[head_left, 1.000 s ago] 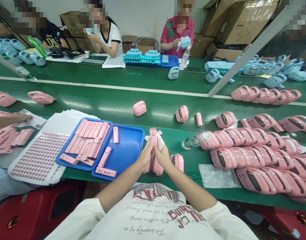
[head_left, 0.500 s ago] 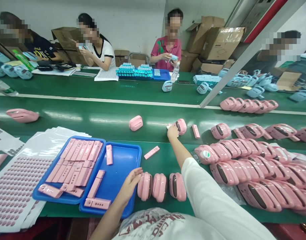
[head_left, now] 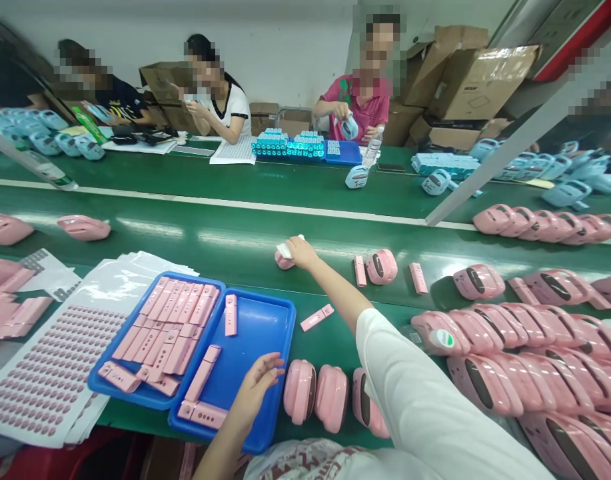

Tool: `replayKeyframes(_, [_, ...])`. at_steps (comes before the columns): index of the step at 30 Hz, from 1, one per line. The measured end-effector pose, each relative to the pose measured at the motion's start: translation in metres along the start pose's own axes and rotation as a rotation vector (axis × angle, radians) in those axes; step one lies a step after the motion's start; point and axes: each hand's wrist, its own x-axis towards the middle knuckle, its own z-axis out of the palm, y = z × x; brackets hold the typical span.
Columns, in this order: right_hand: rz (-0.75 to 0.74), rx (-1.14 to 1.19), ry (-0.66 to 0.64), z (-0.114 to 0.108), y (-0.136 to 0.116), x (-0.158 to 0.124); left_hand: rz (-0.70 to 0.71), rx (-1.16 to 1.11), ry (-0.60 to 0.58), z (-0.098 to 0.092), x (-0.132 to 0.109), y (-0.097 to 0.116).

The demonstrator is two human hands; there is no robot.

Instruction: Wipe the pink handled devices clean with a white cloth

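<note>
My right hand reaches out over the green belt. Its fingers hold a small white cloth down against a rounded pink plastic casing, which is largely hidden beneath them. Over the right edge of the empty part of a blue tray, my left hand hovers with its fingers apart and nothing in it. Just right of that hand stand pink casings, among them one with a dark window and a plain-backed one. A pink bar-shaped part lies between the tray and my right forearm.
Pink bars fill a second blue tray beside printed sheets. On the belt lie another casing and a bar. Rows of pink casings crowd the right. Several people sit opposite with light-blue parts. A slanted post rises at right.
My right hand has moved left with the cloth, from the dark-windowed casing to another casing. My left hand stays by the tray. The view has shifted, and scene items appear farther right.
</note>
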Motion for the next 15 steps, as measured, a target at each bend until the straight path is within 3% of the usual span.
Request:
replayKeyframes(4, [0.081, 0.046, -0.055, 0.006, -0.002, -0.018, 0.025, 0.006, 0.029, -0.003, -0.002, -0.004])
replayKeyframes(9, [0.225, 0.288, -0.04, -0.022, 0.001, -0.048, 0.098, 0.01, 0.068, -0.003, -0.001, 0.004])
replayKeyframes(15, [0.201, 0.875, -0.057, -0.047, -0.04, -0.13, 0.351, -0.109, 0.048, 0.029, 0.005, 0.033])
